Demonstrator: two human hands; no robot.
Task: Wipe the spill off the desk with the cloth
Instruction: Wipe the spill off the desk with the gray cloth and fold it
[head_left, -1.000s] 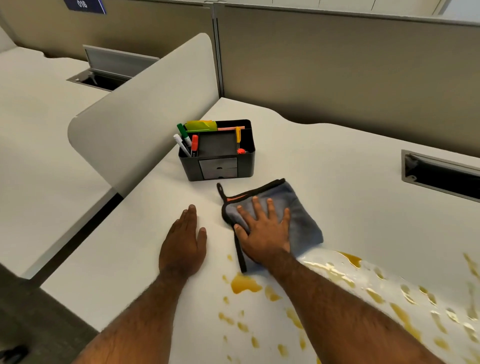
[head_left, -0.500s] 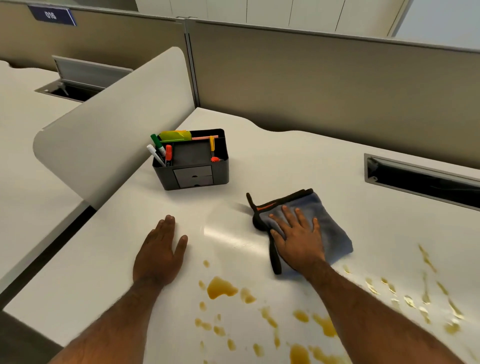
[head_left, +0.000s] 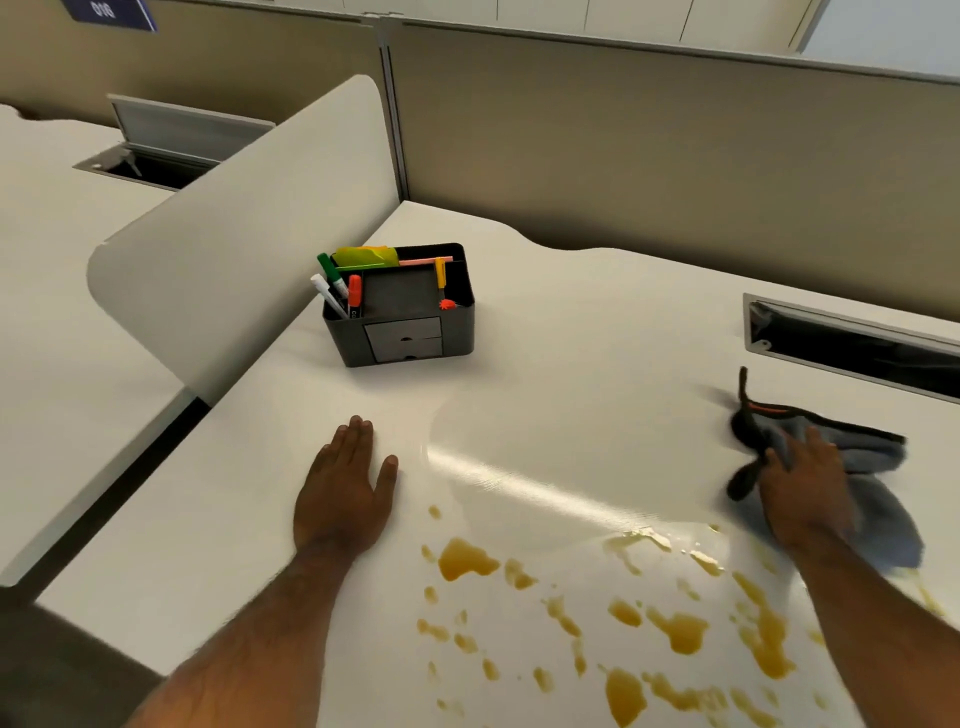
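A grey-blue cloth (head_left: 872, 457) with a dark orange-trimmed edge lies bunched on the white desk (head_left: 571, 364) at the right. My right hand (head_left: 805, 488) presses flat on top of it, fingers spread, blurred by motion. An amber spill (head_left: 680, 631) of puddles and drops covers the near part of the desk, from a larger blot (head_left: 465, 558) in the middle to the right edge. My left hand (head_left: 343, 488) rests palm-down on the dry desk, left of the spill, holding nothing. A wet shiny streak crosses the desk between both hands.
A black desk organiser (head_left: 400, 306) with markers and pens stands behind my left hand. A curved white divider (head_left: 234, 249) borders the desk on the left. A cable slot (head_left: 852, 343) is cut into the desk at the back right. Beige partition walls stand behind.
My right hand has swept the cloth to the right across the desk, leaving a wet streak. The cloth is now more bunched. My left hand stays flat in the same spot.
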